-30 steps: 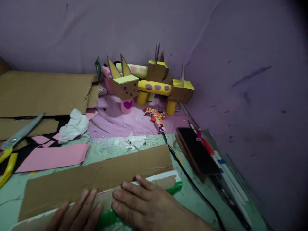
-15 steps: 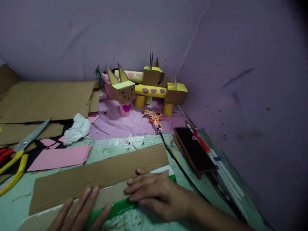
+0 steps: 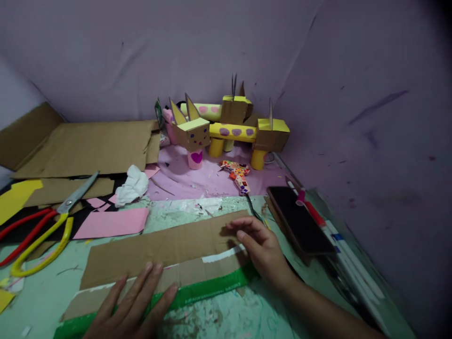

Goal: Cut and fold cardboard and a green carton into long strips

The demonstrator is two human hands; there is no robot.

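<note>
A big sheet of brown cardboard (image 3: 88, 148) lies flat at the back left of the green table (image 3: 38, 296), near the purple wall. In front of it, close to the person, a long cardboard strip (image 3: 165, 247) lies across the table, with a second, paler strip (image 3: 197, 272) touching its near edge. A green ruler (image 3: 208, 289) lies along the near edge of this paler strip.

The left hand (image 3: 136, 306) is flat and open, fingers spread a little and stretched forward. It presses down on the paler strip and on the ruler; it grips nothing. The right hand (image 3: 263, 247) is half open, with the fingers curved loosely. Its fingertips touch the right end of the long cardboard strip, but the fingers do not close around it.

At the right, a dark phone (image 3: 300, 221) lies beside some markers (image 3: 339, 240). At the left lie yellow-handled scissors (image 3: 52, 230) and a pink paper (image 3: 113, 222). At the back stand yellow cardboard animals (image 3: 229, 129), with a small patterned glue gun (image 3: 237, 174) lying in front of them.
</note>
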